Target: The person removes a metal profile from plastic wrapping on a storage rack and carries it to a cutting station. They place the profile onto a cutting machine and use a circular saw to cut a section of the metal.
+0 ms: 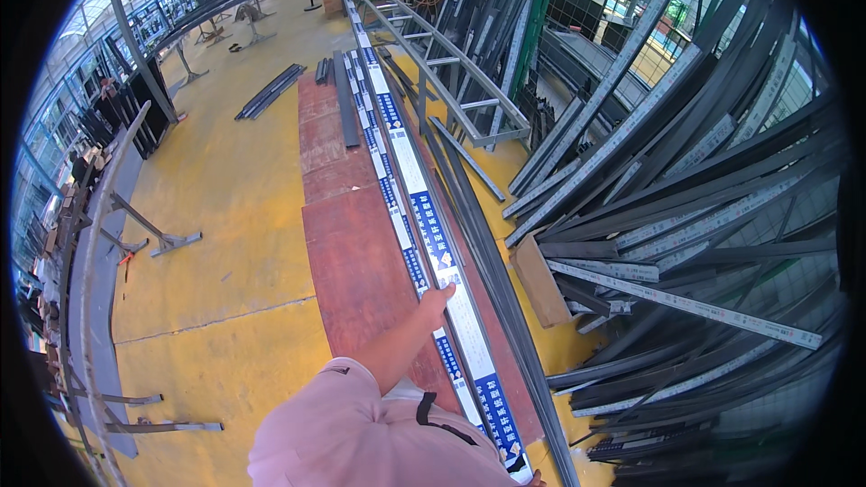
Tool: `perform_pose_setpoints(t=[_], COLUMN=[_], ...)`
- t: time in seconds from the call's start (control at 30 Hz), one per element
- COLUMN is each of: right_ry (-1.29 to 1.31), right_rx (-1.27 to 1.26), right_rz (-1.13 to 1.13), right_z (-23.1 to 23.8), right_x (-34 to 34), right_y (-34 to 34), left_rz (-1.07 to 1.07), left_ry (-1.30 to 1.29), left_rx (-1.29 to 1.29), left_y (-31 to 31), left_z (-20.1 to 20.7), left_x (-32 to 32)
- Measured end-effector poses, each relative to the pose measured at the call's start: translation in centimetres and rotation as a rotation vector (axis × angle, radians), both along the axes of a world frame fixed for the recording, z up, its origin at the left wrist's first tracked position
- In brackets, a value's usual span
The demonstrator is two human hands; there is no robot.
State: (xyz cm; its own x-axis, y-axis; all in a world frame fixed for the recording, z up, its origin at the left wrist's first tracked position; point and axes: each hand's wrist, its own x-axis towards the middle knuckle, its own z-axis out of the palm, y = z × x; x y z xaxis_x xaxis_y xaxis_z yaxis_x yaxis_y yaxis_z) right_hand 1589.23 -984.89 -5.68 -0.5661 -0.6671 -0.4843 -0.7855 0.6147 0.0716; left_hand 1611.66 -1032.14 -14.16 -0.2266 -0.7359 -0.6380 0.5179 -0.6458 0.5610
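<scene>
A long metal profile (465,325) with blue-and-white printed film runs away from me, over red boards (352,261) on the floor. My left hand (437,302) is closed on its left edge, thumb on the top face and the other fingers mostly hidden. At the lower edge of the picture, a small part of my right hand (538,478) shows, curled against the right side of the same profile near its close end. A narrower film-covered profile (397,216) lies along the left of it. Dark bare profiles (492,280) lie along its right.
A metal ladder-like frame (442,61) stands beyond on the right. Many dark profiles (686,216) lean and pile up at the right, by a cardboard box (539,280). Short dark bars (271,92) lie on the yellow floor (216,243). A rack with metal legs (162,239) stands left.
</scene>
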Motion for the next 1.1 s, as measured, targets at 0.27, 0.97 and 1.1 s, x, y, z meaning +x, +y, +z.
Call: perform_pose_setpoints(t=[0.27, 0.97, 1.1], right_ry=[-0.016, 0.07, 0.081], right_rx=[-0.168, -0.3, -0.253], right_rz=[-0.023, 0.052, 0.033], right_z=[0.0, -12.2, -15.1], right_x=[4.1, -23.4, -28.2], right_y=[-13.0, -36.7, -40.3], left_rz=[-0.328, -1.599, -0.779], left_ry=[-0.039, -1.213, -1.07], left_rx=[-0.212, 0.399, 0.669], left_y=[-17.1, 16.9, 17.7], left_z=[4.8, -0.7, 1.5], left_x=[4.0, 44.0, 36.8])
